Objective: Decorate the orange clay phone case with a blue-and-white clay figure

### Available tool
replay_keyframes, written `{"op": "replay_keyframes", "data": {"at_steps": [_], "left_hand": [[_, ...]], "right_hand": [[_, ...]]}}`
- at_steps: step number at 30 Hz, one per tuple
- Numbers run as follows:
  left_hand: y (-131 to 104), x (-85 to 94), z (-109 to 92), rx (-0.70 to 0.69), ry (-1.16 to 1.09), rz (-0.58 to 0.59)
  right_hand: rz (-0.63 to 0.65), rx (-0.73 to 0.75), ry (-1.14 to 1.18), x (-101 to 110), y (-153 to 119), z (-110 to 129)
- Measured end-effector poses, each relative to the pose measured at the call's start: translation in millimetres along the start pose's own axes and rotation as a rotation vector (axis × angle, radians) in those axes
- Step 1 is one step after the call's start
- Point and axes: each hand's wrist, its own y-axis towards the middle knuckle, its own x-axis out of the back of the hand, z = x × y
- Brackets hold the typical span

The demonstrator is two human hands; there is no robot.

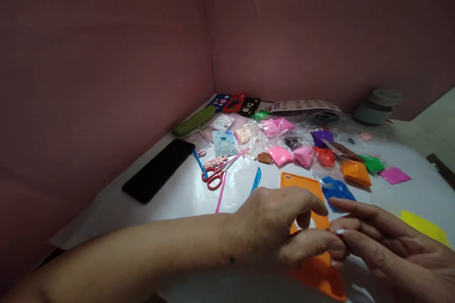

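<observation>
My left hand reaches over an orange phone case lying on the table. Its index finger is bent and raised, while the thumb presses close to another fingertip; what they hold, if anything, is hidden. Meeting it from the right, my right hand has thumb and fingertips together on a tiny white piece, too small to name. The fingertips of both hands touch or nearly touch above the case. Part of a white patch shows on the case between my left fingers. My left hand and wrist hide much of the case.
Behind lie several bags of coloured clay, a blue packet, red-handled scissors, a blue plastic knife and a pink stick. A black phone is leftward, a lidded jar back right, a yellow sheet rightward.
</observation>
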Motion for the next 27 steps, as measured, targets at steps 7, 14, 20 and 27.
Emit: {"op": "replay_keyframes", "data": {"at_steps": [7,14,20,27], "left_hand": [[-0.9,-10.1,1.0,0.031,0.045,0.018],[-7.2,-14.1,1.8,0.037,0.072,0.060],[-7.2,-14.8,2.3,0.009,0.113,0.069],[-5.3,-14.2,4.0,-0.027,0.136,0.048]], "right_hand": [[-0.017,0.131,-0.233,4.1,-6.0,-11.2],[-0.080,0.178,-0.285,1.2,-9.8,-19.4],[-0.049,0.148,-0.239,0.1,-10.2,-17.1],[-0.046,0.088,-0.144,-23.8,-18.9,5.1]]}}
